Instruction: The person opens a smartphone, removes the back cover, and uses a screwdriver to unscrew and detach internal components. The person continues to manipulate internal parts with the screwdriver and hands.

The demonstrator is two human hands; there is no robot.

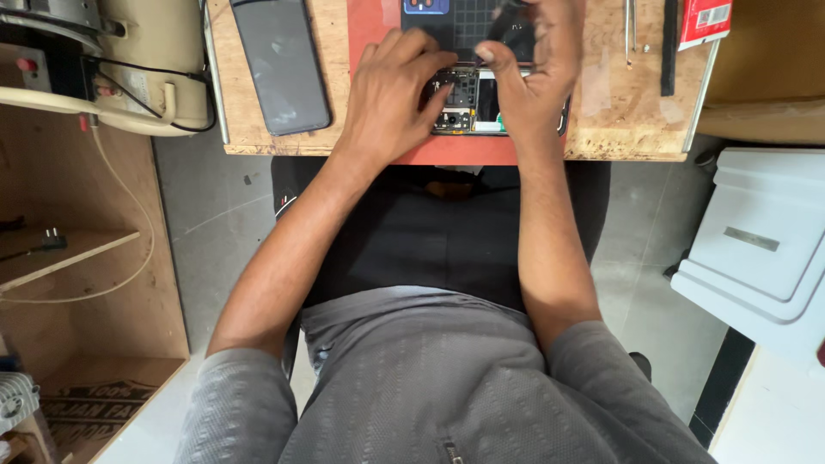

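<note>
Grey shirt sleeves and bare forearms fill the head view, reaching to a wooden table [601, 112]. Left hand [391, 94] presses curled fingers on an opened phone [468, 103] lying on a red mat [369, 26]. Right hand [537, 64] pinches its dark raised panel. Back already off, circuitry exposed; reassembly not done. Another phone [282, 64] lies left

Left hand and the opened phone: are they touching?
Touching. The head view shows the left hand lying on the opened phone, fingers curled over its exposed board, no gap visible.
</note>
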